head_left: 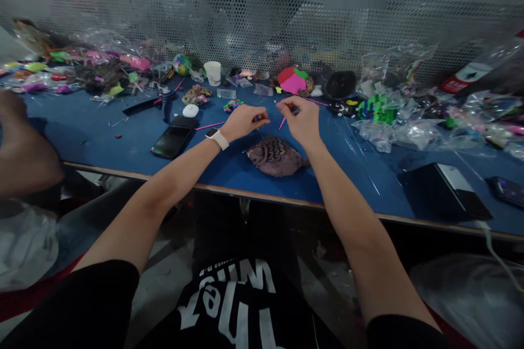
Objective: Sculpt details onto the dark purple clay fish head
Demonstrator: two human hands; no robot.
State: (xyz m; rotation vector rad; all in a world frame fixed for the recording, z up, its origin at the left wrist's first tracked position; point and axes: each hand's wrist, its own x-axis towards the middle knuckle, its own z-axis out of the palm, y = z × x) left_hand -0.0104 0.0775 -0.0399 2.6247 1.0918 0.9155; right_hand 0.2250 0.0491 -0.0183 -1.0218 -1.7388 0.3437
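Observation:
A brown fish-shaped clay piece [275,157] with dark and yellow zigzag lines lies on the blue tabletop, close to the front edge. Just above its left end, my left hand [245,121] has its fingers curled together in a pinch; whatever is in them is too small to make out. My right hand [302,119] hovers above the fish's right side, thumb and forefinger pinched, with a tiny pale speck at the tips. A thin pink stick [282,122] lies between the two hands. Neither hand touches the fish.
Left of my hands lie a black phone [175,136] and a white round case [190,110]. A paper cup [213,73] and colourful clay pieces line the back. At right stand a black box-like device [446,191] and plastic wrappers [409,133]. Another person's arm [27,147] rests at left.

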